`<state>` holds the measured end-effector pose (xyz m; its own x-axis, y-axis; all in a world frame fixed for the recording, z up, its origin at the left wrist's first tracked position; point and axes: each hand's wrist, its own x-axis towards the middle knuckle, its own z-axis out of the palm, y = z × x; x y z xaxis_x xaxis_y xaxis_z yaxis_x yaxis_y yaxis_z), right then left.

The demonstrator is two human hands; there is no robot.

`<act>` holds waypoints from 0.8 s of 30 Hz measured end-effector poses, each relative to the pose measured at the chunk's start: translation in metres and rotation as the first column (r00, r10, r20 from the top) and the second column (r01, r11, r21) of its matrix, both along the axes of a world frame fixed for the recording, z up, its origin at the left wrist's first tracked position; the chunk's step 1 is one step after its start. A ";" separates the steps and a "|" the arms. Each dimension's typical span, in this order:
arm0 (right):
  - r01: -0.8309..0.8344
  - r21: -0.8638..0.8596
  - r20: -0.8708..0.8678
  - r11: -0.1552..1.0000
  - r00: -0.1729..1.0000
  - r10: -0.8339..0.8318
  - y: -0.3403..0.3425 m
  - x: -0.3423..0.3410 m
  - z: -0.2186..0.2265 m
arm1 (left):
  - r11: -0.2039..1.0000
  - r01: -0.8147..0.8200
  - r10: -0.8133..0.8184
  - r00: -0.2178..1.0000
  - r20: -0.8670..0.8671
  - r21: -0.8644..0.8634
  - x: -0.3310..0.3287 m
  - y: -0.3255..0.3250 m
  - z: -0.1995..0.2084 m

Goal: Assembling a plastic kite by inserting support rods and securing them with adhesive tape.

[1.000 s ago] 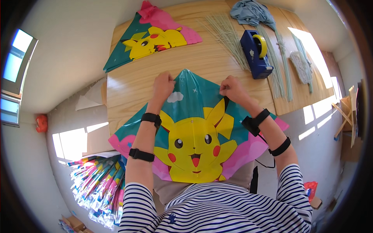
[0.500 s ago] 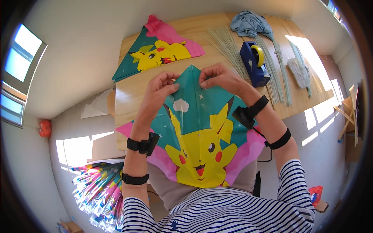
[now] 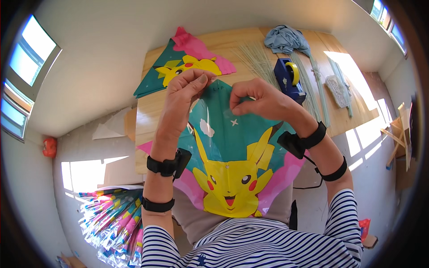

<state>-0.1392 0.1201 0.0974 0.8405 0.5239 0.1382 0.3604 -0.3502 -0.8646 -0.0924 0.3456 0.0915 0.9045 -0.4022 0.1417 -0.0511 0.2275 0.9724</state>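
Note:
A thin kite sail (image 3: 232, 178), green and pink with a yellow long-eared cartoon figure, spreads from my lap up over the table's near edge. My left hand (image 3: 185, 91) pinches its pointed top corner between thumb and fingers. Just right of that corner, my right hand (image 3: 263, 99) is closed, its fingertips over the green part near a small white star. Whatever those fingertips hold, if anything, cannot be made out. A crease runs down the middle of the sail. Black straps with small devices circle both my forearms.
A second folded kite sail (image 3: 192, 56) lies at the far left of the wooden table (image 3: 154, 116). Thin pale rods (image 3: 254, 53), a blue tape dispenser (image 3: 286, 78), a grey-blue cloth (image 3: 286, 39) and a clear bag (image 3: 337, 91) are at right. Colourful wrapped bundles (image 3: 114, 223) are low left.
My left hand has moved up and right onto the top corner of the sail. My right hand has slid slightly downward over the green part. The view has shifted a little.

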 end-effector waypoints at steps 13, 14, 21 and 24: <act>-0.027 0.032 0.098 0.999 0.995 0.023 0.007 -0.005 0.007 | 0.998 0.052 -0.053 0.998 0.035 0.025 -0.001 0.009 0.006; -0.028 0.034 0.089 0.999 0.996 0.025 0.008 -0.006 0.007 | 0.998 0.053 -0.054 0.998 0.040 0.034 -0.001 0.009 0.007; -0.019 0.029 0.077 0.999 0.997 0.017 0.009 -0.008 0.011 | 0.998 0.052 -0.053 0.998 -0.035 -0.030 0.000 0.012 0.008; -0.020 0.029 0.093 0.999 0.996 0.017 0.011 -0.008 0.012 | 0.996 0.088 -0.088 0.996 -0.004 0.009 0.002 0.013 0.008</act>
